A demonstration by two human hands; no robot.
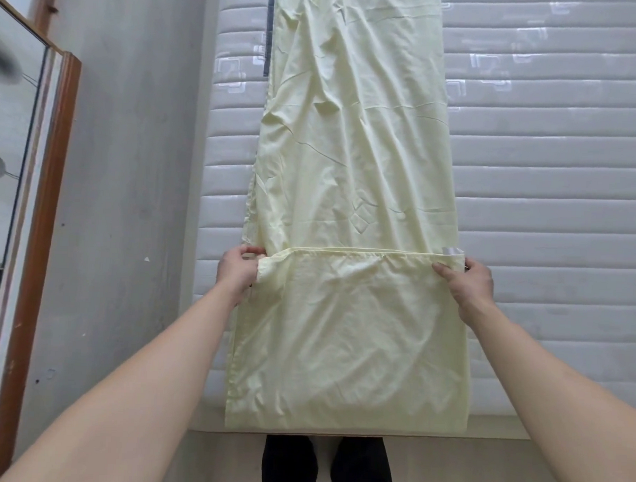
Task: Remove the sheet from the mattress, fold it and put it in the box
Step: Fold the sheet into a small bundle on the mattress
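Looking down from the head camera, I see a pale yellow sheet (352, 152) already off its fitted position and folded into a long strip that runs up the bare quilted mattress (546, 176), lying nearer the mattress's left edge than its right. The near end of the strip is doubled back on itself, and that flap's folded bottom sits right at the near edge of the mattress.

My left hand (238, 270) grips the flap's left corner, fingers curled round the bunched cloth. My right hand (470, 282) holds the right corner, thumb on top and fingers tucked behind the hem. A small white tag (452, 251) shows just beside that corner.

I judge the main risk to be a crooked fold: the left corner is gathered while the right lies flat, so the flap could land skewed and leave the side edges mismatched. The strip's left side already hangs slightly past the mattress's left edge, so a pull that way could drag it off onto the grey floor (130, 198). Wrinkles further up may also get trapped.

There is wide open mattress to the right and ahead. To the left, the floor gap is narrow, ending at a wood-framed mirror (37, 195). No box is in view.
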